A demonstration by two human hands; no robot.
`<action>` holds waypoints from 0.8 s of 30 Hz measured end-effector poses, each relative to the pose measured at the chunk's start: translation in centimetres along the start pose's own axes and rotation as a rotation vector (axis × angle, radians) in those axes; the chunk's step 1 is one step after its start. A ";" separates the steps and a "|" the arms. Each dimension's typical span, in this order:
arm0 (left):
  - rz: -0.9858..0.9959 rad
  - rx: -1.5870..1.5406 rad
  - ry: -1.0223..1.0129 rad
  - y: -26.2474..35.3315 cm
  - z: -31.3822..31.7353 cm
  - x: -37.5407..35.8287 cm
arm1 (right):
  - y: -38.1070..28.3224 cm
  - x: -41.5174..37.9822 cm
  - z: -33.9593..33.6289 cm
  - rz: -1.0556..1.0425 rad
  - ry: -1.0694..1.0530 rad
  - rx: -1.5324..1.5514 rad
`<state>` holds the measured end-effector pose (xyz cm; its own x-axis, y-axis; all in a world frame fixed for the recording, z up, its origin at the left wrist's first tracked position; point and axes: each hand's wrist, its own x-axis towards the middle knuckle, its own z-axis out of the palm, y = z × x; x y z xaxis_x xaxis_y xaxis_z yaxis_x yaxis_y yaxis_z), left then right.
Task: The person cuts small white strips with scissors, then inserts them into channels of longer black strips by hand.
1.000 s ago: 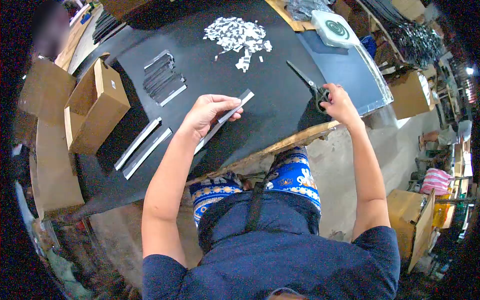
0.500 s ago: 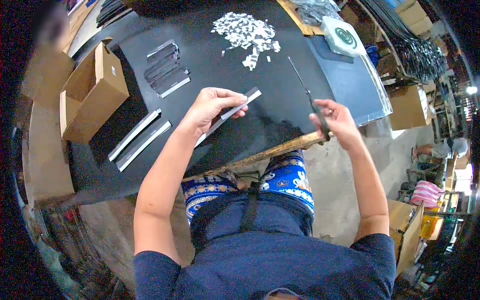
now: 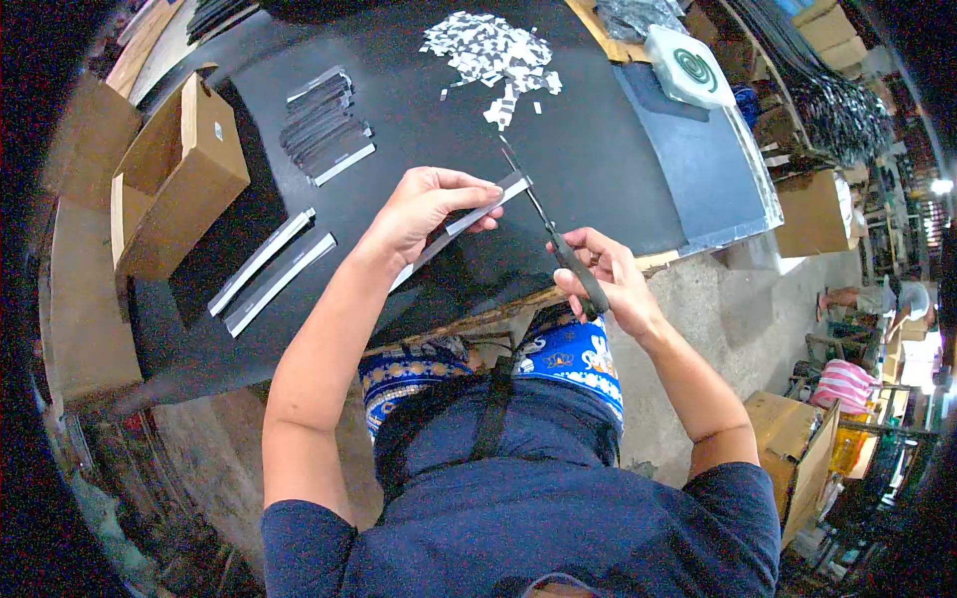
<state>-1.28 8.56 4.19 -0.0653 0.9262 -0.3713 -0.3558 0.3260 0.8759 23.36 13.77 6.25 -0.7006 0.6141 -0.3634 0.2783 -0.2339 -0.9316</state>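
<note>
Right hand [image 3: 620, 284]: fingers wrapped on scissors [image 3: 552, 229], handles at the surface's [image 3: 608, 189] near edge. Loose grip could twist the blades. Left hand [image 3: 424, 209]: fingers pinch the strip [image 3: 469, 218] just inside the near edge, strip tip at the blades. Can't tell if it's between them. Main risk: left fingertips near the blades, a slip could nick them. Free tip might bend, giving a crooked cut. Sweeping blade tips could scatter the bits [image 3: 493, 50] toward the far edge.
</note>
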 end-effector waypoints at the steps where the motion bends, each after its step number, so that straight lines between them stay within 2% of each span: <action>1: -0.001 0.010 0.004 0.2 0.2 -0.1 | 0.1 0.2 0.0 0.002 -0.006 -0.004; 24: 0.002 0.026 -0.019 -0.1 0.2 0.0 | -0.2 0.9 0.1 0.026 0.000 0.058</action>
<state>-1.03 8.53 4.16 -0.0477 0.9303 -0.3638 -0.3314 0.3288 0.8844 22.63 14.30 6.14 -0.6934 0.6074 -0.3875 0.2579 -0.2929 -0.9207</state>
